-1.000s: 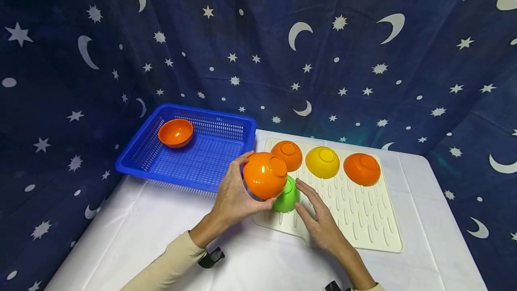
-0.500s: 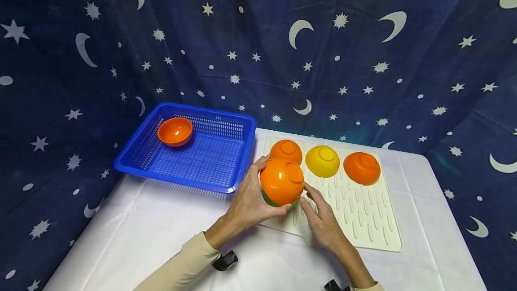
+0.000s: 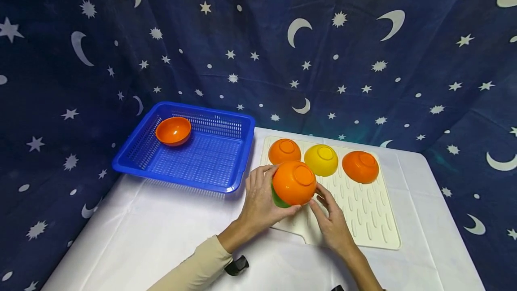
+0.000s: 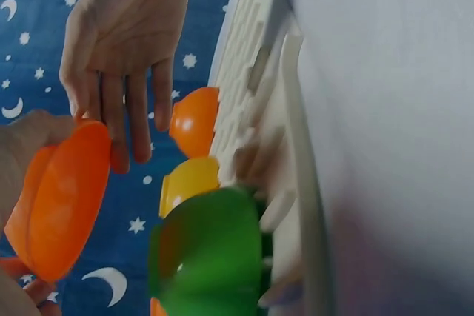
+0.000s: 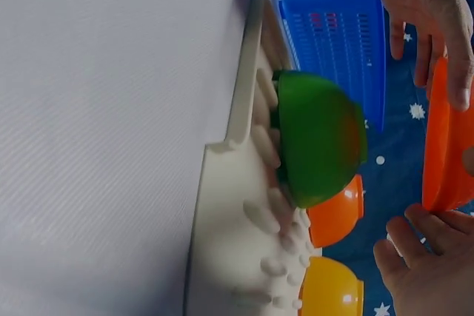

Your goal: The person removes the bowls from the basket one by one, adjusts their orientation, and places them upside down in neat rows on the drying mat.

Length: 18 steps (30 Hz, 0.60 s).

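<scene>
My left hand point(image 3: 260, 196) grips an orange bowl point(image 3: 295, 183) by its left side, base turned up, above the mat. My right hand point(image 3: 333, 219) is at the bowl's right edge; its fingers look straight in the left wrist view, where the fingertips meet or nearly meet the rim. Beneath the held bowl, an upside-down green bowl point(image 5: 318, 138) stands on the cream drying mat point(image 3: 375, 219), mostly hidden in the head view. Along the mat's back sit an orange bowl point(image 3: 284, 151), a yellow bowl point(image 3: 321, 160) and another orange bowl point(image 3: 360, 167), all upside down.
To the left stands a blue plastic basket point(image 3: 202, 156), with one orange bowl point(image 3: 173, 131) upright in its back left corner. A white cloth point(image 3: 133, 237) covers the table. Behind hangs a dark blue curtain point(image 3: 258, 26) with moons and stars.
My left hand has carried the orange bowl rightward, over the green bowl and up to my right hand. The right hand has moved only slightly. The bowls on the mat have stayed in place.
</scene>
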Tool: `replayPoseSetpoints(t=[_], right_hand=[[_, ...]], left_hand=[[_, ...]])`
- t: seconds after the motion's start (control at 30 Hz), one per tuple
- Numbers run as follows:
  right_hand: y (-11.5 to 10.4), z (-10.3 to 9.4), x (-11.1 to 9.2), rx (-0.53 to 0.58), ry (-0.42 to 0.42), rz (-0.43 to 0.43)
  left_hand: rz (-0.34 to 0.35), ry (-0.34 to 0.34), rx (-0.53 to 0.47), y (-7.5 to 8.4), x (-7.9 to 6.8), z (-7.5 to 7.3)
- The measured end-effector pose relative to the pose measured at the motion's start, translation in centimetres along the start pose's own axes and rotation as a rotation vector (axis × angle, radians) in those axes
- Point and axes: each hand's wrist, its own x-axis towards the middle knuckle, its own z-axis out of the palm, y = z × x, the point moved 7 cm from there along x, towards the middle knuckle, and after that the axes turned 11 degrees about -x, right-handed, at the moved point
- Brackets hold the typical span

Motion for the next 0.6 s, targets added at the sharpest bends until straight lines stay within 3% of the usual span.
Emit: replayPoseSetpoints(t=[0.2, 0.33, 0.5, 0.6], right_hand=[[0.9, -0.8, -0.6, 0.022, 0.014, 0.05], [1.6, -1.2, -1.0, 0.024, 0.002, 0.08], [2.8, -1.8, -1.4, 0.019, 0.006, 0.099], [3.5, -2.1, -1.6, 0.021, 0.025, 0.108]], left_hand=[[-0.053, 0.025, -0.035, 0.3, -0.5, 1.7], [-0.053, 0.007, -0.088, 0.8, -0.8, 2.7], [-0.051, -0.104, -0.167, 1.5, -1.6, 4.1], [-0.092, -0.183, -0.218, 1.7, -2.4, 4.8]])
